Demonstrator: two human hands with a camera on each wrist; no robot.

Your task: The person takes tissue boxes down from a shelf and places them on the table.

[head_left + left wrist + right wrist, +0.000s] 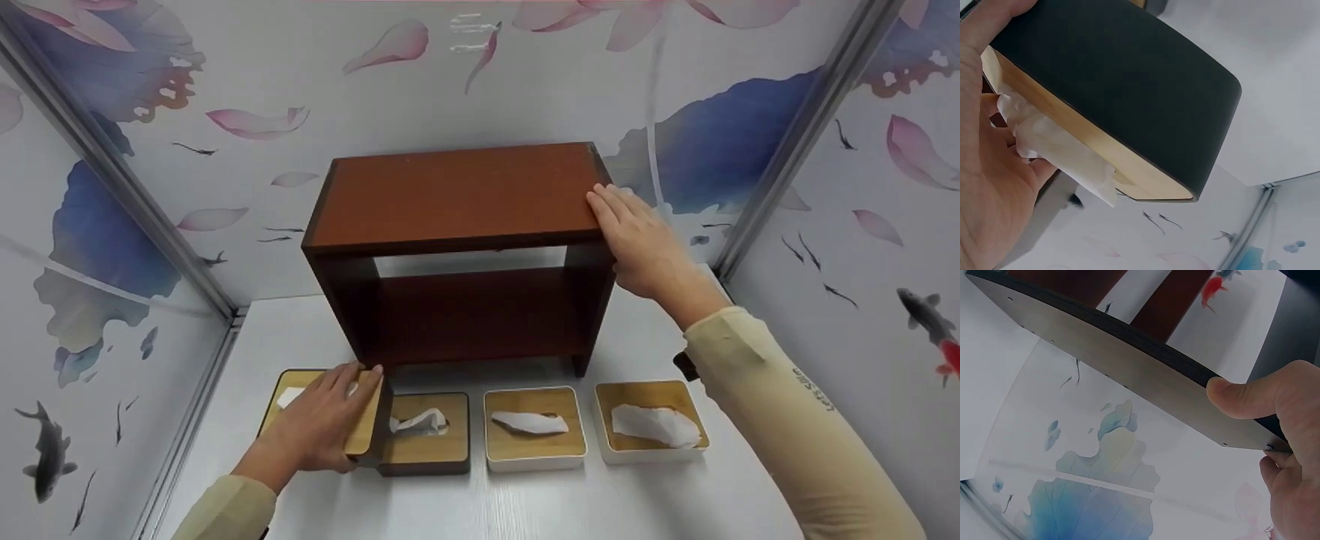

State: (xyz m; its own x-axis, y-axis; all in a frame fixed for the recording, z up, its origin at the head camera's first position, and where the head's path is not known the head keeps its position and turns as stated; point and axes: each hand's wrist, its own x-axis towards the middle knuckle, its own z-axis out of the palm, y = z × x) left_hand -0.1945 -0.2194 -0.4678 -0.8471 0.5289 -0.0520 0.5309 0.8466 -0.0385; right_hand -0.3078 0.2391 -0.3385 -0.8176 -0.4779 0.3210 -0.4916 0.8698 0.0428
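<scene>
My left hand [319, 420] grips a tissue box [367, 416] with dark sides and a wooden lid, at the left front corner of the shelf. In the left wrist view, a white tissue [1058, 146] sticks out of its lid, close by my fingers. A reddish-brown two-level shelf [457, 196] with dark edges stands behind the boxes. My right hand [645, 244] holds its upper right corner. In the right wrist view, the thumb [1235, 396] lies on the dark edge of the side panel [1129, 374], with other fingers at the far face.
Right of the held box, another dark-sided tissue box [427, 451] and two white-sided ones, a middle one [534, 450] and a right one [651, 391], stand in a row on the white table [517, 502]. Printed wall panels [480, 90] enclose the table behind and at both sides.
</scene>
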